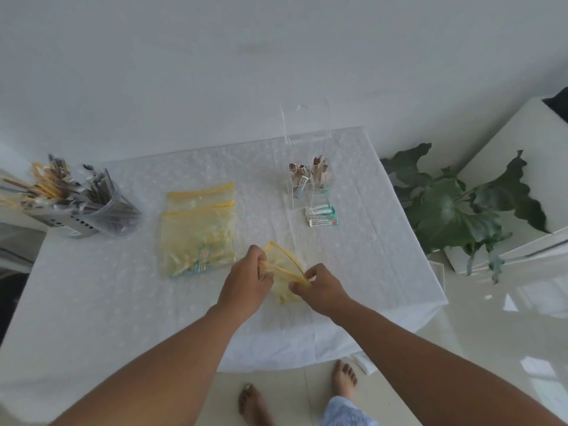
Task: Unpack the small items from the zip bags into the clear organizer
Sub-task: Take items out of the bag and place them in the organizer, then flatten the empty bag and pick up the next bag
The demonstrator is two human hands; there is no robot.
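We pinch yellow zip bag (284,265) mouth: left hand (246,282) grips left lip, right hand (319,289) right lip. Clear organizer (309,179) lies ahead, slightly right; right hand nearer.

A home room: white embroidered tablecloth (123,287), glossy tiled floor (507,318), leafy houseplant (455,207), bare feet (344,379).

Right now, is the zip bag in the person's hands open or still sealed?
Open: the left hand and right hand pinch the yellow zip bag at opposite ends of its mouth, and the two zip strips stand apart.
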